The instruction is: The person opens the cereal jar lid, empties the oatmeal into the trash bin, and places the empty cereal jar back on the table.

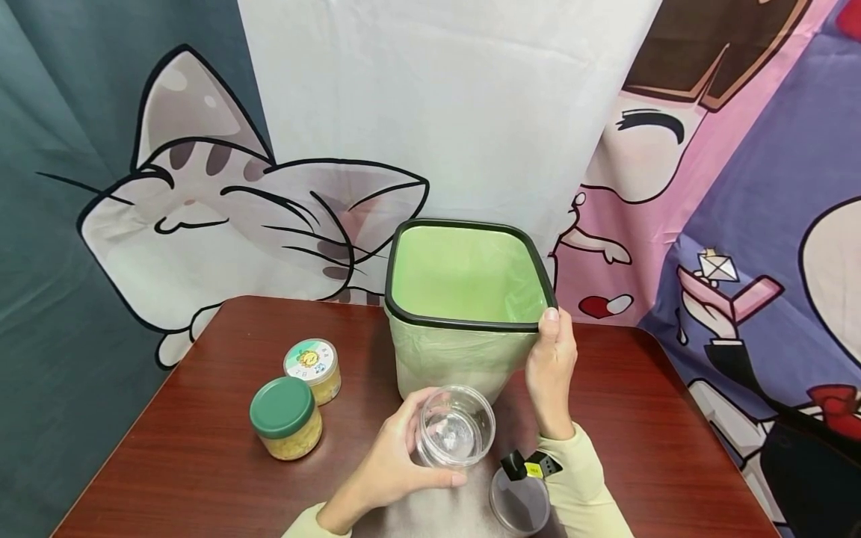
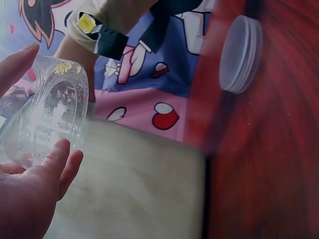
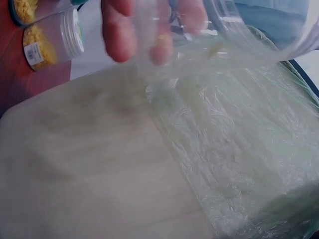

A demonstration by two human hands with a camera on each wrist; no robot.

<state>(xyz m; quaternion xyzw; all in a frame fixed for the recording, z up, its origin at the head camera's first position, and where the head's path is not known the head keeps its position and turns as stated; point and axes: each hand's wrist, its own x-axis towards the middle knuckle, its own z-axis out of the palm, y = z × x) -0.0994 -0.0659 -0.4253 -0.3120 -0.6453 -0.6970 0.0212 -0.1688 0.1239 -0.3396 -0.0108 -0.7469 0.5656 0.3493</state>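
My left hand [image 1: 393, 456] holds a clear plastic jar [image 1: 457, 427], its open mouth toward the head camera, fingers and thumb round its sides. In the left wrist view, a few yellow crumbs [image 2: 65, 67] cling to the bottom of this jar. My right hand [image 1: 553, 370] grips the black rim [image 1: 464, 326] of a pale trash bin [image 1: 437, 357] at its near right corner. A thin plastic bag [image 3: 219, 124] lines the bin and hangs over its outside. The held jar is in front of the bin, below rim height in the head view.
A clear round lid [image 1: 521, 508] lies on the brown table [image 1: 659, 448] beneath my right wrist. To the left stand a green-lidded jar [image 1: 285, 418] and a jar with a printed lid [image 1: 312, 370], both holding yellow bits. A cartoon-printed cloth [image 1: 471, 112] hangs behind the table.
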